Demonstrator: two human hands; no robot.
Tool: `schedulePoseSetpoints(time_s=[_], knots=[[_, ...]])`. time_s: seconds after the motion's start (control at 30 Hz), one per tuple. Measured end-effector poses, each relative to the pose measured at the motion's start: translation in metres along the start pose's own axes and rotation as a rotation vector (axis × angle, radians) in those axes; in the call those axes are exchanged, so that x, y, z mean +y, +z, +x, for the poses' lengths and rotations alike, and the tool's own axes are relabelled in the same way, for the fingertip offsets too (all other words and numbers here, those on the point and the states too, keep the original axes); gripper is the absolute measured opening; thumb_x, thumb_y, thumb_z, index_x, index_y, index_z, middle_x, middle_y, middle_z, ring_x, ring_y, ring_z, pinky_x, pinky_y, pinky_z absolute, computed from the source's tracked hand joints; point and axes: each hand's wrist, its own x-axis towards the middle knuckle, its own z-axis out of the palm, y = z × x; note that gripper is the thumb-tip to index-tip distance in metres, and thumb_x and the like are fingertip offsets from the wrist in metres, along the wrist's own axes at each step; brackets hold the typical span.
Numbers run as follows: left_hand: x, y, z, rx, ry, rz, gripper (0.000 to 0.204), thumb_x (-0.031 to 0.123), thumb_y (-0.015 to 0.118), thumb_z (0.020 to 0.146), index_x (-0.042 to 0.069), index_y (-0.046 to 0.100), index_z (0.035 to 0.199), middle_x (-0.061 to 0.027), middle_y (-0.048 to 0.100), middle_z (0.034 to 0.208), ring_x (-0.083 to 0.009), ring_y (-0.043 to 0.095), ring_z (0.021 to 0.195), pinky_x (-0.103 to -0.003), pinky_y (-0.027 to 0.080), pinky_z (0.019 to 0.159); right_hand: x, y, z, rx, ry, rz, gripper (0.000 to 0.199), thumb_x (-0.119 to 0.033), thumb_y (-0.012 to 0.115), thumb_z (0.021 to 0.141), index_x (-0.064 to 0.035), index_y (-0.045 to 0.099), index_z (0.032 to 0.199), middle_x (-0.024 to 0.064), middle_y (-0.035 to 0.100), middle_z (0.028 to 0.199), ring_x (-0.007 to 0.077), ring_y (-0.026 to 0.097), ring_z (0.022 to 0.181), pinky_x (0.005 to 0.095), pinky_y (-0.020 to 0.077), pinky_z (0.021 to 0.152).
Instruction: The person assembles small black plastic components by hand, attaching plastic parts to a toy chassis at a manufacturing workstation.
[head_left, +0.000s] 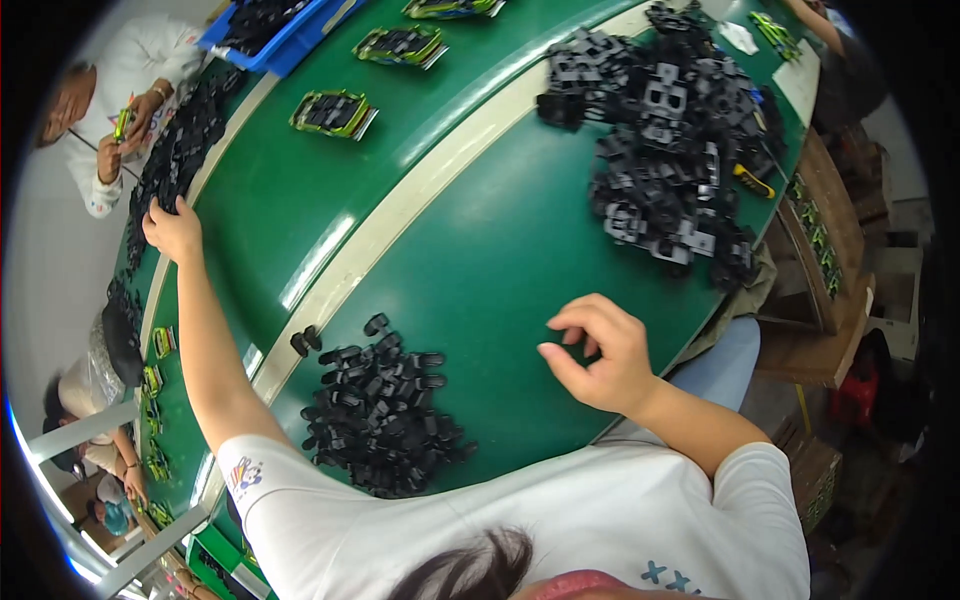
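Note:
My left arm stretches across the green conveyor belt. My left hand (174, 232) is at the far-left edge, its fingertips beside a long heap of black plastic parts (185, 140). Its thumb and fingers are apart, and no part shows in them. Over the near green worktop (500, 250), my right hand (605, 355) hovers with curled fingers and a gap between thumb and forefinger, holding nothing visible. Between my arms lies a pile of small black plastic pieces (385, 415). At the right is a larger heap of black molded parts (665, 140).
Yellow-green packed items (335, 114) lie on the belt. A pale rail (400, 215) divides belt from worktop. A blue bin (280, 35) of black parts stands at the far left. A yellow-handled tool (753, 181) lies beside the right heap. A co-worker (130, 120) handles a yellow-green item opposite.

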Motion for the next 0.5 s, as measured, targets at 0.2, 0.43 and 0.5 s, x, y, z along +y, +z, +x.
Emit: schedulePoseSetpoints(time_s=[0.2, 0.43, 0.5], knots=[[0.268, -0.213, -0.072, -0.485, 0.843, -0.886, 0.030, 0.010, 0.071, 0.077, 0.006, 0.064, 0.106, -0.0127, 0.061, 0.114, -0.0300, 0.057, 0.109, -0.038, 0.045, 0.094, 0.005, -0.003, -0.008, 0.014, -0.047, 0.025, 0.016, -0.007, 0.074, 0.070, -0.0050, 0.063, 0.082, 0.0044, 0.063, 0.079, 0.0125, 0.058, 0.060, 0.0241, 0.0414, 0.045], [0.415, -0.324, -0.162, -0.635, 1.174, -1.018, 0.062, -0.004, 0.063, 0.066, 0.014, 0.055, 0.125, -0.0148, 0.042, 0.138, -0.0350, 0.038, 0.130, -0.046, 0.035, 0.105, 0.014, -0.005, -0.016, -0.051, -0.018, 0.171, 0.012, -0.011, 0.069, 0.075, -0.0042, 0.061, 0.080, 0.0084, 0.060, 0.075, 0.0217, 0.058, 0.063, 0.0336, 0.0483, 0.059], [0.427, -0.318, -0.162, -0.672, 1.214, -0.884, 0.063, -0.008, 0.058, 0.067, 0.014, 0.055, 0.126, -0.0137, 0.042, 0.139, -0.0341, 0.037, 0.131, -0.046, 0.033, 0.107, 0.018, -0.005, -0.020, -0.037, -0.068, 0.210, 0.010, -0.008, 0.069, 0.076, -0.0030, 0.062, 0.082, 0.0079, 0.060, 0.074, 0.0184, 0.058, 0.062, 0.0303, 0.0478, 0.058]])
